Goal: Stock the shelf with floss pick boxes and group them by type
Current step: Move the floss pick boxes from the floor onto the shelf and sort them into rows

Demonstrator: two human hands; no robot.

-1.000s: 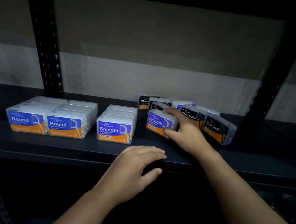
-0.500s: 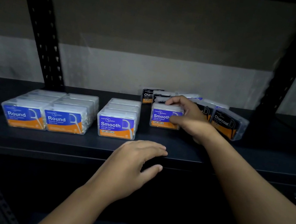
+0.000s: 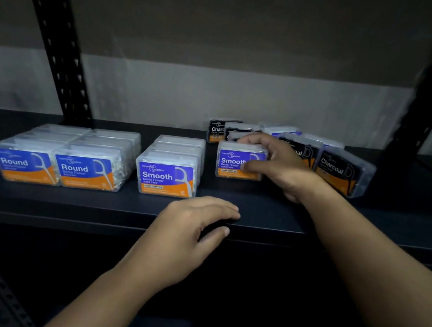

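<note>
Head view: the right hand (image 3: 278, 170) grasps a clear plastic Smooth floss pick box (image 3: 239, 161), fingers curled over its top back edge and the thumb pressed across the blue and orange label on its front. The box is a small rounded rectangle, standing upright on the matte black shelf (image 3: 272, 212), label facing forward. Just behind and to the right of that hand sits a loose cluster of Charcoal boxes (image 3: 340, 171), dark-labelled in smoky translucent cases, some turned at angles; one or two blue-labelled boxes show among them at the back. To the left of the held box, apart from it by a gap, stands a tidy front-to-back row of Smooth boxes (image 3: 167, 175). Further left, two touching rows of Round boxes (image 3: 59, 164) carry the same blue and orange labels. The left hand (image 3: 193, 230) lies relaxed over the front lip of the shelf, fingers loosely bent and holding nothing, below and in front of the held box. Perforated black metal uprights (image 3: 57, 33) frame the shelf against a plain grey wall (image 3: 227, 52).
</note>
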